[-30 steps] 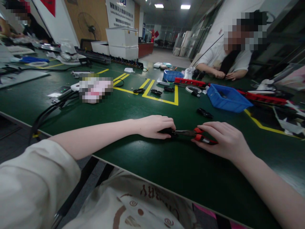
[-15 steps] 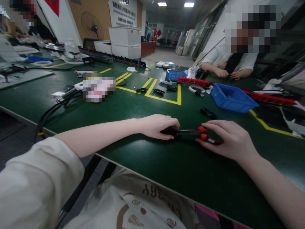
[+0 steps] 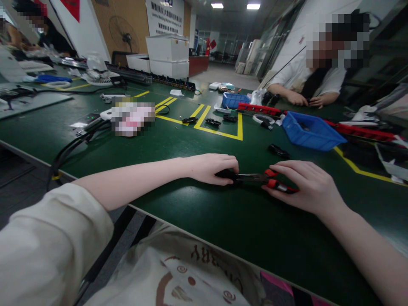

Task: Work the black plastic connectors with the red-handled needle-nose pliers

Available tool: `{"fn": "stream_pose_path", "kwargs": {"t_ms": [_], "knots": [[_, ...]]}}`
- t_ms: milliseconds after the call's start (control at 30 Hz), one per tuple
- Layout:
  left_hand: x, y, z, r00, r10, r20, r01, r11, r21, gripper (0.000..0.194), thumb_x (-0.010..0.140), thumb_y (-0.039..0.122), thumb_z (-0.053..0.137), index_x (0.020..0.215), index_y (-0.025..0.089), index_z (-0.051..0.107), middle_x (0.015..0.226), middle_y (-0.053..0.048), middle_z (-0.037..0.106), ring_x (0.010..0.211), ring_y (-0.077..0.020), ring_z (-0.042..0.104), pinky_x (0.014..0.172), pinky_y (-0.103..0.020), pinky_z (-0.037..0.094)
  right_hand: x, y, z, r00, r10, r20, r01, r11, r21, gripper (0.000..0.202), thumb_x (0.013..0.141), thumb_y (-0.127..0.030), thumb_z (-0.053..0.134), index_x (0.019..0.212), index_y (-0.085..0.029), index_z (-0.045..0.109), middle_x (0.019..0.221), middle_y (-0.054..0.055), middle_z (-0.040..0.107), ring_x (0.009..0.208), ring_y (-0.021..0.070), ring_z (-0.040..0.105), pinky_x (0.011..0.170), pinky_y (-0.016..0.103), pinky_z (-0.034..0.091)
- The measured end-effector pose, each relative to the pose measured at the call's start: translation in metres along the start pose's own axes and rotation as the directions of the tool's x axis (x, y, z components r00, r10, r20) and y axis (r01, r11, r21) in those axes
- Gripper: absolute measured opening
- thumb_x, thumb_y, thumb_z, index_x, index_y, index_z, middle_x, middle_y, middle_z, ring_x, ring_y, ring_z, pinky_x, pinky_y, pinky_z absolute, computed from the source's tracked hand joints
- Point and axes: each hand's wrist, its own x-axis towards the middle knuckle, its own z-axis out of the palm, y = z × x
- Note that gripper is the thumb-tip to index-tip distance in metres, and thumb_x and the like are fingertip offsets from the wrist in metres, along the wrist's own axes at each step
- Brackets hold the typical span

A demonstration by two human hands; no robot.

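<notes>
My right hand [image 3: 306,185] grips the red-and-black handles of long-nose pliers [image 3: 253,177], whose jaws point left. At the jaw tips is a small black part [image 3: 227,174], held between the thumb and fingers of my left hand [image 3: 215,168]. My fingers hide much of that part, so its exact kind is unclear. The pliers' nose touches or overlaps its right end. Both hands are low over the green table [image 3: 204,212], close to its front edge. A similar-looking black piece [image 3: 279,151] lies on the table beyond my right hand.
Several black pieces [image 3: 213,123] lie in and beside a yellow-taped area. Blue bins [image 3: 314,131] and red strips [image 3: 259,109] stand at right. A phone in a pink case [image 3: 132,121] and black cables [image 3: 65,148] are at left. Across the table, a person's hands [image 3: 307,101] work.
My left hand and the black part have shifted very slightly. The pliers and my right hand look nearly still. The person across the table has moved a little.
</notes>
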Motion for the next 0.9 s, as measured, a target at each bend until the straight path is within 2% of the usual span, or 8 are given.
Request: {"fn": "stream_pose_path", "kwargs": {"t_ms": [133,333,533,633,833,900], "knots": [[0.0004,-0.0002,-0.0001,1.000,-0.003,-0.002,0.002,1.000,-0.010,0.019,0.093,0.024,0.061,0.112,0.018,0.058,0.114,-0.010,0.063,0.103,-0.0206,0.061,0.088,-0.032,0.050,0.0004,-0.0007,0.0012,1.000,0.013,0.005,-0.014,1.000,0.025,0.033,0.086,-0.038,0.072,0.113,-0.021,0.066,0.103,0.013,0.074,0.090,0.0296,0.071,0.071,0.042,0.055],[0.0002,-0.0014,0.0010,1.000,0.021,-0.013,-0.021,0.999,0.032,0.022,0.094,0.026,0.062,0.114,0.015,0.059,0.114,-0.011,0.064,0.101,-0.0214,0.062,0.085,-0.031,0.048,0.0030,-0.0064,0.0042,0.999,0.033,0.002,-0.033,0.998,0.048,0.028,0.088,-0.041,0.070,0.107,-0.021,0.065,0.096,0.011,0.073,0.078,0.0254,0.069,0.063,0.040,0.053],[0.0012,-0.0024,0.0011,0.999,0.033,-0.011,-0.032,0.995,0.093,0.027,0.093,0.034,0.067,0.114,0.019,0.060,0.115,-0.009,0.068,0.105,-0.0224,0.064,0.094,-0.035,0.043,0.0020,-0.0071,0.0036,0.997,0.069,0.045,-0.072,0.994,0.082,0.025,0.087,-0.042,0.069,0.104,-0.023,0.067,0.096,0.011,0.072,0.076,0.0258,0.067,0.064,0.041,0.052],[0.0014,-0.0033,0.0010,1.000,0.014,0.007,-0.014,0.997,0.070,0.026,0.093,0.033,0.066,0.115,0.020,0.060,0.117,-0.009,0.067,0.106,-0.0224,0.063,0.090,-0.033,0.045,0.0022,-0.0075,0.0039,0.998,0.056,0.039,-0.059,0.995,0.079,0.026,0.087,-0.042,0.069,0.104,-0.022,0.067,0.096,0.012,0.072,0.077,0.0255,0.067,0.065,0.040,0.053],[0.0015,-0.0056,0.0027,0.999,0.049,0.012,-0.049,0.995,0.092,0.025,0.097,0.032,0.062,0.117,0.018,0.060,0.112,-0.011,0.068,0.102,-0.0230,0.063,0.090,-0.035,0.046,0.0001,-0.0072,0.0065,0.997,0.012,0.073,-0.010,1.000,-0.018,0.051,0.092,-0.042,0.063,0.134,-0.015,0.055,0.100,0.014,0.069,0.078,0.0253,0.067,0.065,0.039,0.055],[0.0015,-0.0047,0.0027,0.999,0.043,0.023,-0.045,0.995,0.089,0.024,0.098,0.032,0.060,0.118,0.018,0.059,0.113,-0.012,0.068,0.104,-0.0232,0.062,0.090,-0.035,0.047,-0.0011,-0.0061,0.0076,0.995,0.024,0.101,-0.024,1.000,0.003,0.050,0.091,-0.041,0.063,0.135,-0.016,0.055,0.102,0.014,0.068,0.080,0.0250,0.067,0.067,0.039,0.056]]}}
